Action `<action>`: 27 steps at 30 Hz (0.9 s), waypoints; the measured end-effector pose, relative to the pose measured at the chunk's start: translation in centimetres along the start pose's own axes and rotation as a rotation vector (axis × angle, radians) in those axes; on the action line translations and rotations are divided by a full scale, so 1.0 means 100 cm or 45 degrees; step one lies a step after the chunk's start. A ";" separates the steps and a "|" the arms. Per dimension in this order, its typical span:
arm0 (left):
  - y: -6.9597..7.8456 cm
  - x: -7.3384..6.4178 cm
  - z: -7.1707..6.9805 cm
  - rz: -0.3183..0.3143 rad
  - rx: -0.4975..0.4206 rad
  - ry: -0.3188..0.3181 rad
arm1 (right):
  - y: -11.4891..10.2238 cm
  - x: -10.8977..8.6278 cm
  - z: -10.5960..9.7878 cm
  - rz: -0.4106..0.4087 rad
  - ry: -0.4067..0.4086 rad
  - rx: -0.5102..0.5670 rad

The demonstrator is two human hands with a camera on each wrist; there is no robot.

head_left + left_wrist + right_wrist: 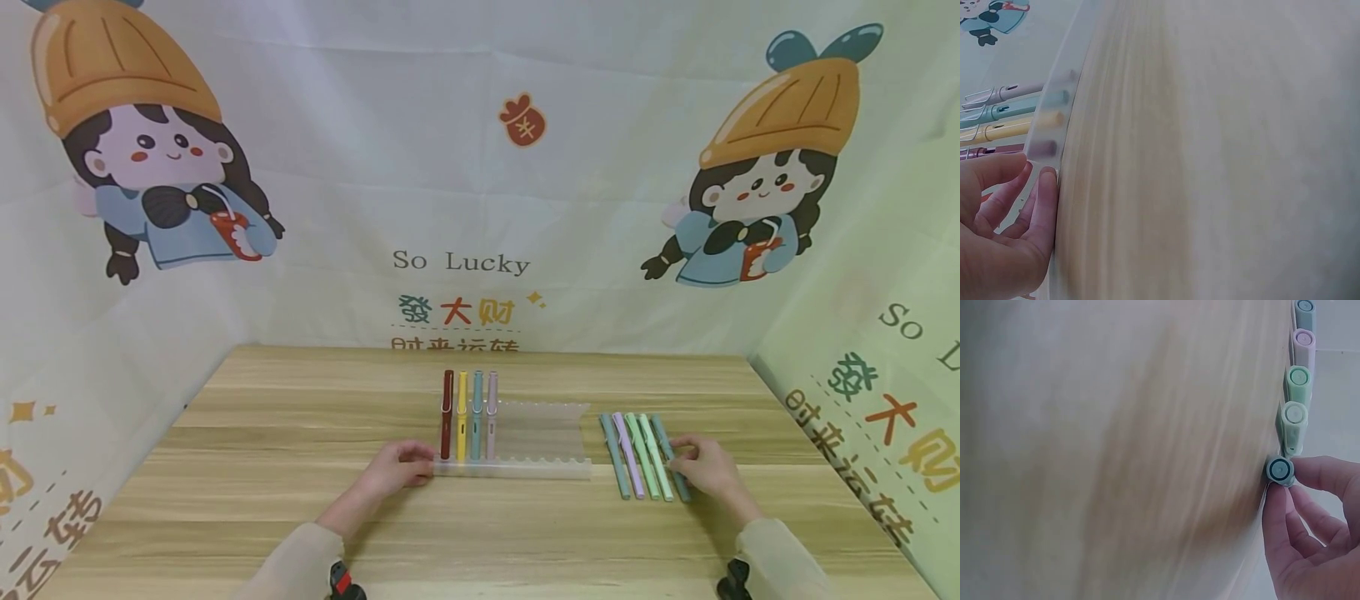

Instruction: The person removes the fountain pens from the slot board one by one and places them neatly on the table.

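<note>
A clear plastic pen rack (517,470) with a notched front rail lies mid-table. Across its left part lie a dark red pen (447,417), a yellow pen (462,417), a blue pen (477,417) and a pale lilac pen (492,417), clips facing up. My left hand (401,467) holds the left end of the rail between thumb and fingers, beside the dark red pen. At the right, my right hand (705,467) pinches a grey-blue pen (1280,469), the rightmost of a loose row, near its lower end.
Left of the pinched pen lie a mint pen (656,458), a green pen (643,458), a lilac pen (628,458) and another grey-blue pen (615,458), side by side. The wooden table (480,542) meets a printed cloth backdrop (337,208) behind and at both sides.
</note>
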State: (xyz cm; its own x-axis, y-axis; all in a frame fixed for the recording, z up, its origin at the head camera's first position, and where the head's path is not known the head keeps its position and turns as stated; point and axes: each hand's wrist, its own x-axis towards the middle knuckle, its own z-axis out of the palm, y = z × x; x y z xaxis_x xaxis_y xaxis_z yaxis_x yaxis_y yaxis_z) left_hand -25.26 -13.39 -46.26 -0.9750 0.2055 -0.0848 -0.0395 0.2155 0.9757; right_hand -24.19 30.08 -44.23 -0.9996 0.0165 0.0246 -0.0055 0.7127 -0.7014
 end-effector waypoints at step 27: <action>-0.003 0.001 0.000 0.001 -0.011 -0.004 | -0.004 0.000 0.000 -0.010 0.032 -0.058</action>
State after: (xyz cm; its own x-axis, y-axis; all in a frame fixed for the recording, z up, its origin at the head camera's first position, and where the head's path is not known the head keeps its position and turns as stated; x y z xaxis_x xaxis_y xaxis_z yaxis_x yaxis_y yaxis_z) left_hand -25.39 -13.40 -46.53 -0.9742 0.2090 -0.0848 -0.0406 0.2071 0.9775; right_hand -24.20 29.79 -43.99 -0.9984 0.0281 0.0486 -0.0116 0.7441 -0.6680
